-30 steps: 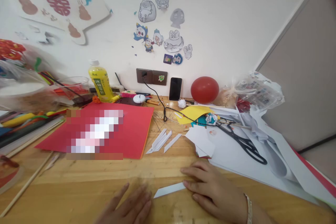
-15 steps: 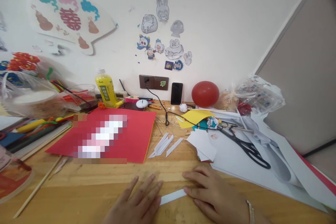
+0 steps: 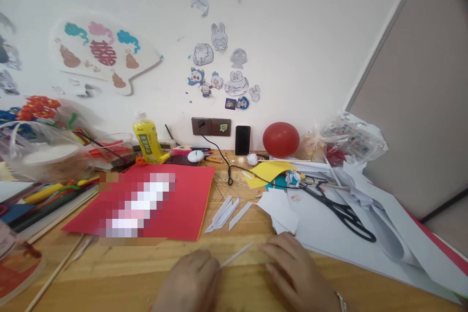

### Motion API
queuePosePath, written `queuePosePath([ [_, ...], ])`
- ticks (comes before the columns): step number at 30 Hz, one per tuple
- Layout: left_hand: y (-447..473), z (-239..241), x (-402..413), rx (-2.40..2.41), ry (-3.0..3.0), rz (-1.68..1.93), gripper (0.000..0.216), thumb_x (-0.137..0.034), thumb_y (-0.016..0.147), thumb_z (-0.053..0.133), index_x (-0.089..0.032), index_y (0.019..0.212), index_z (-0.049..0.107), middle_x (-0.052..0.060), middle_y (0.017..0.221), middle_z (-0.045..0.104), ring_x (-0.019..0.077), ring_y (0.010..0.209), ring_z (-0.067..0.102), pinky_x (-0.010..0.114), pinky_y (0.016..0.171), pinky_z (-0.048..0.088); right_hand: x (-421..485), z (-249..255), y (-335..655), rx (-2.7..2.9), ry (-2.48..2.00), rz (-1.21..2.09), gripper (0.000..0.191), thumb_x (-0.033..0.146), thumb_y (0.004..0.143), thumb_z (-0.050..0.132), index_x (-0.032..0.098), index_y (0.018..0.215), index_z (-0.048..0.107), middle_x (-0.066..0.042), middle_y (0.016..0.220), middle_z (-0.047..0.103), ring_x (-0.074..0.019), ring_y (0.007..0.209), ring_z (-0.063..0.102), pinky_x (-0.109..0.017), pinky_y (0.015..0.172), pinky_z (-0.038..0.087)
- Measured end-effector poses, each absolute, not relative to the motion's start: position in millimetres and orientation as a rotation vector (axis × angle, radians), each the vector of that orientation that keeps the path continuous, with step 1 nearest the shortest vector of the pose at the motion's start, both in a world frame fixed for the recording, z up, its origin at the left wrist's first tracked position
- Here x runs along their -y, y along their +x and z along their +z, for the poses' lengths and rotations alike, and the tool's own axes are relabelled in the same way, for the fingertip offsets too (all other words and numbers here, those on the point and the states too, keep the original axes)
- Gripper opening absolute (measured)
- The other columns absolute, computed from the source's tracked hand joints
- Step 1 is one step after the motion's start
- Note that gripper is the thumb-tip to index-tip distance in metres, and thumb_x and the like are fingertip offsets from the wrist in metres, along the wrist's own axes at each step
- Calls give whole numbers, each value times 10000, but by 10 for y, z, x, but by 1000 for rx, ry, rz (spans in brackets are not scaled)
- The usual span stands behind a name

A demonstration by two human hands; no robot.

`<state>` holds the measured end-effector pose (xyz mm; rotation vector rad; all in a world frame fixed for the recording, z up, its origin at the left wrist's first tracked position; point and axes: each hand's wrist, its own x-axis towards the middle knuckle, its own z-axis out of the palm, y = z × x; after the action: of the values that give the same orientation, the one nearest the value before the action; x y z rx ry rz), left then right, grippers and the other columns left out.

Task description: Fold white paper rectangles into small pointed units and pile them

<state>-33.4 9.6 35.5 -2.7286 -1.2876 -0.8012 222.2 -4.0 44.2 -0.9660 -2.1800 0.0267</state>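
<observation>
A narrow white paper strip (image 3: pixel 237 255) rises at a slant from the fingers of my left hand (image 3: pixel 192 278), which are curled closed on its near end. To its right, my right hand (image 3: pixel 296 270) hovers low over the wood with its fingers apart and slightly blurred; the strip's far tip is close to the fingertips but looks free of them. Beyond my hands lie several folded white paper strips (image 3: pixel 224 213), with one more strip (image 3: pixel 240 216) beside them. White paper pieces (image 3: pixel 280 210) sit just past my right hand.
Red paper (image 3: pixel 183 204) covers the left of the wooden table (image 3: pixel 120 273). Black-handled scissors (image 3: pixel 340 212) rest on white sheets (image 3: pixel 314 224) at right. Along the wall stand a yellow bottle (image 3: pixel 147 141), a phone (image 3: pixel 243 140) and a red balloon (image 3: pixel 281 139).
My left hand has gone from flat with fingers spread to closed on the strip, lifting it off the table. My right hand has let go of the strip's other end. The camera has tilted up slightly.
</observation>
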Motion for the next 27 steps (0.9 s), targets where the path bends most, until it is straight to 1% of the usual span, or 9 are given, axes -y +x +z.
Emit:
queuePosePath([
  [4,-315,573,-286,1895,-2717,-1027,271,-223,897,409,-212,739,629,17,664,657,203,616,634,269,580,475,24,435,2320,2033,-1110,-29,234,173,967,407,187,1127,577,-90,961,639,-214,880,611,-328,747,537],
  [6,-288,587,-378,2009,-2723,-1153,237,-245,875,434,-190,942,654,14,704,684,194,623,650,270,596,509,11,416,2335,1990,-1140,-46,243,156,950,414,192,1121,583,-86,950,637,-215,868,614,-326,730,545],
  [8,-275,536,-440,2008,-2735,-1230,366,-253,849,450,-149,1175,580,32,804,716,173,606,654,262,589,535,9,413,2330,1979,-1148,-69,261,145,936,417,192,1126,589,-88,950,640,-219,865,618,-329,720,552],
  [10,-286,460,-462,1985,-2736,-1335,455,-267,838,458,-123,1265,516,64,910,723,159,591,645,261,580,551,13,423,2322,1994,-1148,-94,274,135,921,419,188,1124,595,-91,949,642,-221,862,620,-333,718,555],
  [14,-347,377,-415,1768,-2680,-1422,379,-288,864,457,-132,1185,583,77,909,706,169,614,649,283,599,575,-21,391,2359,2022,-1247,-234,306,116,891,430,198,1137,594,-113,1076,632,-257,971,599,-400,803,537],
  [17,-376,378,-363,1517,-2695,-1248,311,-222,871,464,-189,1123,644,99,1062,694,221,907,688,346,804,572,-105,302,2433,1981,-1401,-428,360,131,873,456,167,1215,561,-154,1215,597,-316,1061,559,-493,870,491],
  [19,-377,382,-332,1372,-2732,-1122,290,-185,880,471,-228,1090,666,90,1140,675,229,1042,655,353,890,539,-161,254,2483,1956,-1415,-488,318,106,885,420,147,1155,581,-143,1029,662,-297,939,596,-465,796,502],
  [22,-356,379,-281,1233,-2786,-1010,248,-166,889,487,-243,1033,674,82,1139,676,212,1038,658,303,887,539,-202,245,2534,1992,-1371,-493,263,88,934,383,169,1009,621,-84,805,665,-248,757,607,-412,723,495],
  [27,-339,370,-205,1085,-2757,-1018,227,-180,932,446,-223,993,660,102,1133,671,217,1088,630,298,939,506,-185,274,2566,2024,-1299,-438,302,108,983,378,182,887,655,-70,769,673,-210,713,607,-337,648,501],
])
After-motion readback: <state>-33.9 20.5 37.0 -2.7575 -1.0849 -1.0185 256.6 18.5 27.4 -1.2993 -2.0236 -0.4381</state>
